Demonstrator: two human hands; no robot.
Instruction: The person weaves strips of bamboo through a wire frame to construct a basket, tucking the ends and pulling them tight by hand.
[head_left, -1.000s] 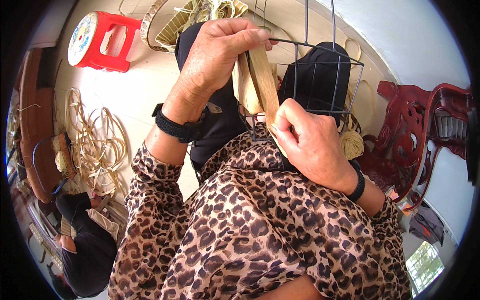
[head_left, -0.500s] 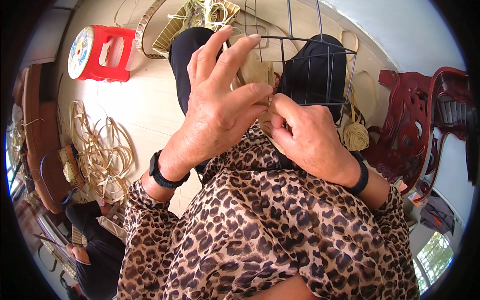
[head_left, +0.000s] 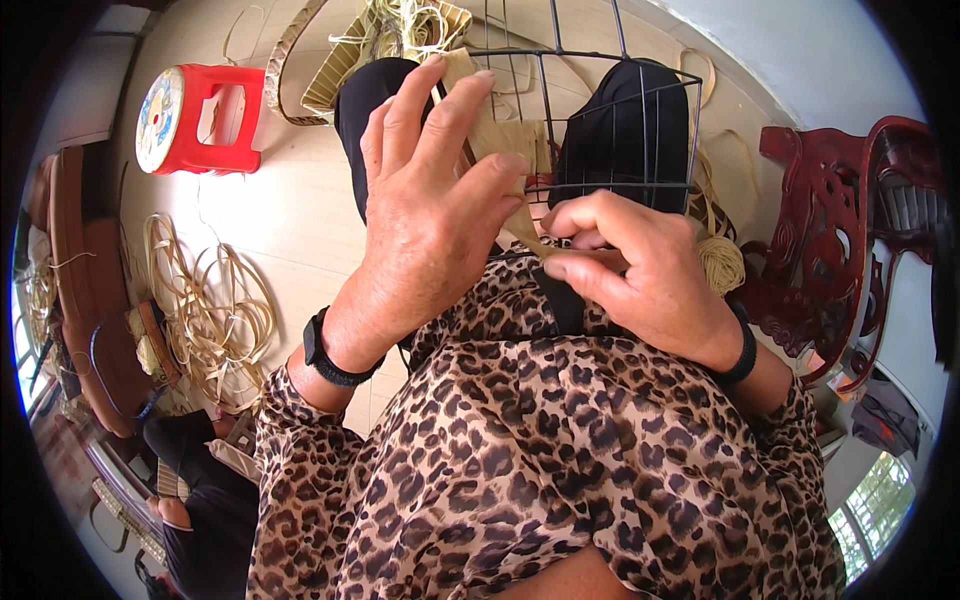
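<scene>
Both hands grip one tan strip [head_left: 500, 150]: left hand [head_left: 435, 215] wrapped around it, right hand [head_left: 630, 270] pinching it beside the wire frame [head_left: 600, 120].

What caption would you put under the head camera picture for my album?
Left hand and right hand pinch a tan straw strip against a black wire frame above the lap.

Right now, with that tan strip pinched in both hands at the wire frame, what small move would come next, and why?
Probably pull the tan strip snug against the wire frame: the left hand holds it up slack while the right hand pinches its lower end.
</scene>
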